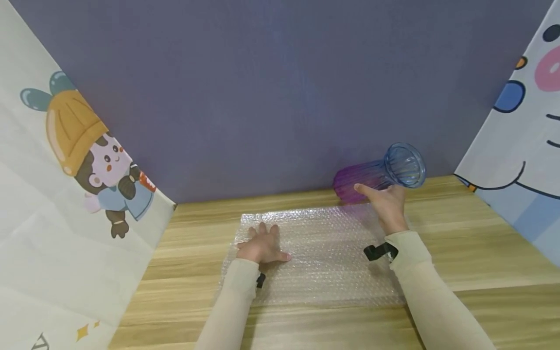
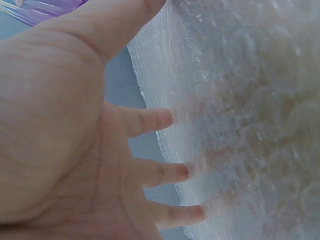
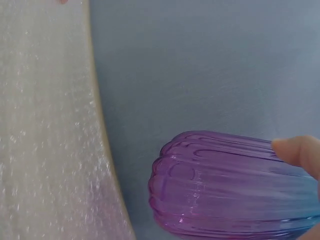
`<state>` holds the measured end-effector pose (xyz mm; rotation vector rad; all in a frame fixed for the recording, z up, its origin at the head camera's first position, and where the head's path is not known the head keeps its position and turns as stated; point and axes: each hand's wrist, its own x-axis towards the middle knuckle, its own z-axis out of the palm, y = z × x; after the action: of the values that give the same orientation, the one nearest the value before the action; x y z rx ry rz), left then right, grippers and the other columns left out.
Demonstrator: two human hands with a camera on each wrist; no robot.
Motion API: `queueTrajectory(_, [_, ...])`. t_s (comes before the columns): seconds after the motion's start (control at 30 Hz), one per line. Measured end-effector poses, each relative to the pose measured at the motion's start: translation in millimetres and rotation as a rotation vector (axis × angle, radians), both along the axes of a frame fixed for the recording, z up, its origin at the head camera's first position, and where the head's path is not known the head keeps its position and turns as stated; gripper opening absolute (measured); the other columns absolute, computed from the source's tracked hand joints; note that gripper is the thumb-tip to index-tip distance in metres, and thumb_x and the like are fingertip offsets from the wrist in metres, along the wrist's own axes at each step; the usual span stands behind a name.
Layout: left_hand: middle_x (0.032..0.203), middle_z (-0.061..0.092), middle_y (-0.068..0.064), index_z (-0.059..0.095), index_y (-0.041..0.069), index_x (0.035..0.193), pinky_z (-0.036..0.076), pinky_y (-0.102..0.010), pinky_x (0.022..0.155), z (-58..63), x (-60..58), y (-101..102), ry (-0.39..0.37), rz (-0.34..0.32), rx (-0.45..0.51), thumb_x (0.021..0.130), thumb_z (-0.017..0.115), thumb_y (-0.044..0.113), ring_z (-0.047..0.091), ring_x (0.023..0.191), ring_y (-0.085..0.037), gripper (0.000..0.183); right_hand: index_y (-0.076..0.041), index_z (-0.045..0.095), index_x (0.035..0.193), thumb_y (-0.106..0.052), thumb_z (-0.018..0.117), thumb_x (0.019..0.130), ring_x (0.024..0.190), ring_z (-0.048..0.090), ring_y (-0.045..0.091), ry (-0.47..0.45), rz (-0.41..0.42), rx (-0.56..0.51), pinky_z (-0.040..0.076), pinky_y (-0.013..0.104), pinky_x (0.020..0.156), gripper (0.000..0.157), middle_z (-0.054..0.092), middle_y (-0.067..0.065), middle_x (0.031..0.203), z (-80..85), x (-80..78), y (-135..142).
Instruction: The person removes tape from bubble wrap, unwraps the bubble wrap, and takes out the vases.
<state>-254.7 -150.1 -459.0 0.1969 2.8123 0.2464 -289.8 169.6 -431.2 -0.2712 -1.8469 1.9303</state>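
A ribbed glass vase, purple at the base and blue at its flared mouth, lies on its side in the air above the far edge of the bubble wrap. My right hand grips it near the neck, its mouth pointing right. In the right wrist view, the purple end of the vase extends beyond my thumb. The sheet of bubble wrap lies spread flat on the wooden table. On its left part rests my left hand, fingers spread and straight, fingertips against the sheet in the left wrist view.
A plain grey-blue wall rises behind the table. Printed cartoon panels stand at the left and right. Dark straps circle both wrists.
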Motion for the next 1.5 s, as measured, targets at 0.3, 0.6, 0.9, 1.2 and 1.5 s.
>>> queueTrajectory(0.3, [0.169, 0.012, -0.026, 0.028, 0.014, 0.162, 0.026, -0.093, 0.095, -2.4, -2.2, 1, 0.005, 0.001, -0.003, 0.078, 0.078, 0.064, 0.014, 0.151, -0.060, 0.110, -0.036, 0.023, 0.159, -0.019, 0.094, 0.073, 0.155, 0.022, 0.007, -0.029, -0.018, 0.080, 0.018, 0.032, 0.131, 0.113, 0.029, -0.013, 0.167, -10.3, -2.0, 6])
queueTrajectory(0.6, [0.169, 0.012, -0.026, 0.028, 0.013, 0.162, 0.026, -0.092, 0.097, -2.0, -3.2, 4, 0.002, 0.008, 0.002, 0.078, 0.079, 0.063, 0.013, 0.152, -0.059, 0.110, -0.034, 0.031, 0.156, -0.008, 0.093, 0.071, 0.152, 0.029, 0.007, 0.030, -0.045, 0.079, 0.023, 0.031, 0.130, 0.108, 0.037, -0.009, 0.163, -16.6, -5.5, 10])
queueTrajectory(0.9, [0.170, 0.011, -0.026, 0.027, 0.013, 0.162, 0.026, -0.092, 0.097, -4.7, -5.4, 4, -0.001, 0.008, -0.003, 0.078, 0.079, 0.063, 0.013, 0.152, -0.059, 0.110, -0.030, 0.030, 0.157, -0.011, 0.092, 0.074, 0.154, 0.024, 0.007, -0.024, -0.053, 0.034, 0.018, 0.030, 0.131, 0.105, 0.034, -0.009, 0.165, -19.2, -9.4, 16])
queueTrajectory(1.2, [0.169, 0.012, -0.027, 0.027, 0.013, 0.162, 0.026, -0.092, 0.097, -5.0, -6.8, 6, 0.006, 0.001, -0.004, 0.078, 0.079, 0.062, 0.013, 0.151, -0.060, 0.110, -0.029, 0.032, 0.155, -0.009, 0.091, 0.074, 0.153, 0.027, 0.010, -0.032, -0.080, 0.040, 0.022, 0.032, 0.130, 0.102, 0.036, -0.007, 0.164, -21.4, -13.1, 22])
queueTrajectory(1.5, [0.170, 0.010, -0.027, 0.026, 0.014, 0.162, 0.026, -0.092, 0.098, -4.6, -5.0, 5, 0.002, 0.003, 0.001, 0.079, 0.078, 0.061, 0.012, 0.152, -0.060, 0.110, -0.020, 0.042, 0.151, -0.002, 0.090, 0.072, 0.147, 0.038, 0.010, -0.010, -0.125, 0.063, 0.029, 0.028, 0.127, 0.093, 0.049, -0.001, 0.156, -23.8, -14.2, 26])
